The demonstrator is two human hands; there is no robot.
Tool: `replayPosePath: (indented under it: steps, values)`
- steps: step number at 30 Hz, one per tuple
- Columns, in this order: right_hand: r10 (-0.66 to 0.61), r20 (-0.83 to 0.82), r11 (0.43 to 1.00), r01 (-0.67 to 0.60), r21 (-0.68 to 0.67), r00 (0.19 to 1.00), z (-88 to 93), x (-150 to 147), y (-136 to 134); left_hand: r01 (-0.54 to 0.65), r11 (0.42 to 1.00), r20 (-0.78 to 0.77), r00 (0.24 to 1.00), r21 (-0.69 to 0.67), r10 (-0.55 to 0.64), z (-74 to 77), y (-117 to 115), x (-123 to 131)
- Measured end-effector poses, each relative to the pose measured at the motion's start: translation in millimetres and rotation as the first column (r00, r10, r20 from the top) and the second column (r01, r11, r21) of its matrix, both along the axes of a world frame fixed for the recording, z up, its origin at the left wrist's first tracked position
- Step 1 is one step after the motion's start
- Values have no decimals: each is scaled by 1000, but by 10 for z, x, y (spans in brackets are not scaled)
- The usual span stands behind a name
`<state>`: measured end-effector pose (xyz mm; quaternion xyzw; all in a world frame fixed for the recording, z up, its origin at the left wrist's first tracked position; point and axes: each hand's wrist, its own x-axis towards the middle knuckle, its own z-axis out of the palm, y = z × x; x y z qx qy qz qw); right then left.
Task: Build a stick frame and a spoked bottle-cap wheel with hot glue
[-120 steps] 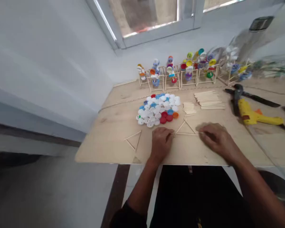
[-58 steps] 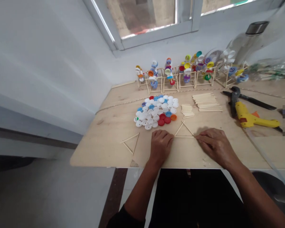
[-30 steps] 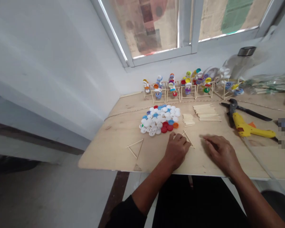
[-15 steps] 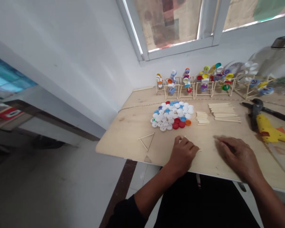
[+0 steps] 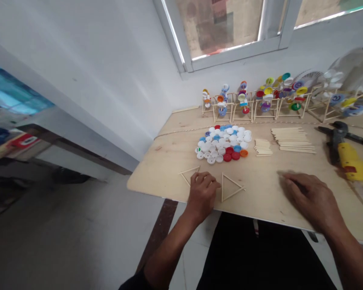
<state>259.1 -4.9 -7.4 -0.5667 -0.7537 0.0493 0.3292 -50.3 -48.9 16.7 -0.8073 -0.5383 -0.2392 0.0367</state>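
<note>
Easy way to knock something crooked here
Left hand (image 5: 203, 195) has its fingers bent over the left stick triangle (image 5: 190, 170), nearside-left of the cap pile (image 5: 222, 150); can't tell if they're pinching it. Right hand (image 5: 313, 197), nearside-right of the pile, shows nothing held, can't tell if its fingertips meet. Any left-hand drag could pull a corner loose. Right stick triangle (image 5: 222, 187), just nearside of the pile, is close enough that drifting knuckles might skew it.

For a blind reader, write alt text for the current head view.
A person's left hand partly covers one stick triangle beside a second triangle; the right hand lies apart. Also on the wooden table are bottle caps, two stick piles, stick-and-cap models and a yellow tool.
</note>
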Motion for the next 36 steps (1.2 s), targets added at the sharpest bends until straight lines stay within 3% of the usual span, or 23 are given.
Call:
replayPosePath:
  steps: [4, 7, 12, 21, 28, 32, 34, 36]
  values:
    - [-13, 14, 1000, 14, -25, 1000, 27, 0, -9, -250, 968, 107, 963, -3, 249, -71, -20, -240]
    - [-15, 23, 1000, 15, -20, 1000, 30, 5, -7, -476, 879, 86, 875, -33, 477, -124, -16, -566]
    - [3, 49, 1000, -2, -18, 999, 30, 14, 4, -585, 801, 37, 804, -126, 593, -167, 12, -994]
    - [-15, 106, 999, 10, 48, 994, 47, -4, 6, -443, 877, -48, 896, -187, 442, -105, 249, -1171]
    - [-10, 113, 998, 3, 59, 993, 12, 15, 17, -248, 928, -176, 963, -277, 205, 11, 572, -1053]
    - [-28, 97, 999, 26, 24, 995, 1, 19, 12, -173, 939, -180, 976, -298, 122, 161, 617, -1007]
    - [-35, 107, 999, 32, 28, 994, 4, 18, 8, -136, 953, -149, 984, -270, 99, 255, 582, -1000]
    - [-29, 111, 999, 25, 42, 993, 9, 18, 6, -73, 986, -83, 995, -151, 61, 320, 517, -995]
